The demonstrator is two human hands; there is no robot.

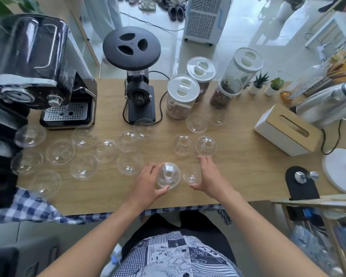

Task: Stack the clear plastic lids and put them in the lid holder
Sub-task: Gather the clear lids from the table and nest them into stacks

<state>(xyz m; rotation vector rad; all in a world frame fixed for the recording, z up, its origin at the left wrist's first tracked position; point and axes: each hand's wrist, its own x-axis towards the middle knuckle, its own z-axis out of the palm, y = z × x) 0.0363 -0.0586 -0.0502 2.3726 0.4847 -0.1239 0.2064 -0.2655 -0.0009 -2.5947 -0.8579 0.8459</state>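
Bright, even daylight; strong glare on the glossy pale tiled floor [238, 35] beyond the light wooden table [238, 168]. Shadows soft. Wide-angle bending and slight blur at frame edges.

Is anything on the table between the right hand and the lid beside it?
Nothing visible. The right hand curves around a clear dome lid, fingers beyond it and thumb nearer the person, with only bare table around. The left hand cups another lid alongside.
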